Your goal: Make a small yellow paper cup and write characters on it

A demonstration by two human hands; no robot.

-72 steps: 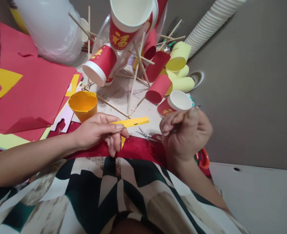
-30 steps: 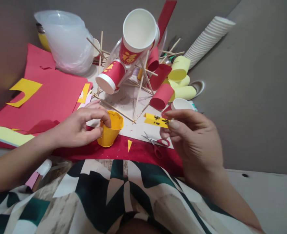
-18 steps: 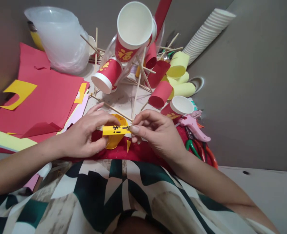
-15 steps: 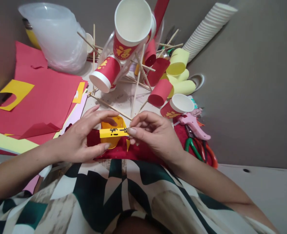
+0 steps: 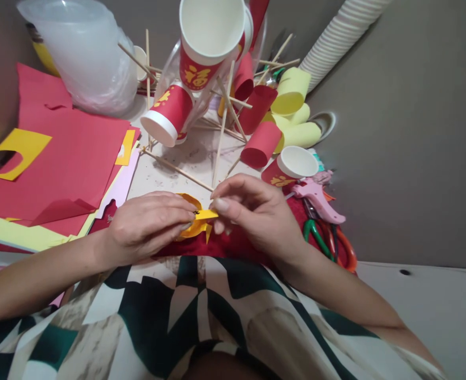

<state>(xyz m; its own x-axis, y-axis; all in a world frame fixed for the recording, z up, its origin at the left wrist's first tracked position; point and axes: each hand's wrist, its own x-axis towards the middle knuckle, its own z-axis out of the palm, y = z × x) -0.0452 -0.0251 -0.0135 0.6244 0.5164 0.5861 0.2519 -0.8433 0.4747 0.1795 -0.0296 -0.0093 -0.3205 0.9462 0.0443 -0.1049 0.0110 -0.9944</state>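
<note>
Between my hands is a narrow yellow paper strip (image 5: 206, 214) with black writing, most of it now covered by fingers. My left hand (image 5: 154, 221) closes over the strip's left part, thumb below and fingers above. My right hand (image 5: 252, 214) pinches its right end between thumb and index finger. Behind and under the strip lies a curved orange-yellow piece (image 5: 193, 230), partly hidden by my left hand. A small pointed yellow scrap (image 5: 208, 233) hangs beside it. A red cloth (image 5: 233, 246) is beneath my hands.
Red paper sheets (image 5: 74, 153) lie at left, near a plastic bag (image 5: 86, 58). Wooden sticks (image 5: 177, 169) and red paper cups (image 5: 169, 113) stand ahead. Rolled red paper (image 5: 261, 143), yellow rolls (image 5: 292, 91), a pink glue gun (image 5: 318, 200) and scissors (image 5: 316, 237) are at right.
My left hand has moved right and closed from an open curve onto the yellow strip, covering most of its writing. My right hand keeps its pinch. The view has shifted slightly.
</note>
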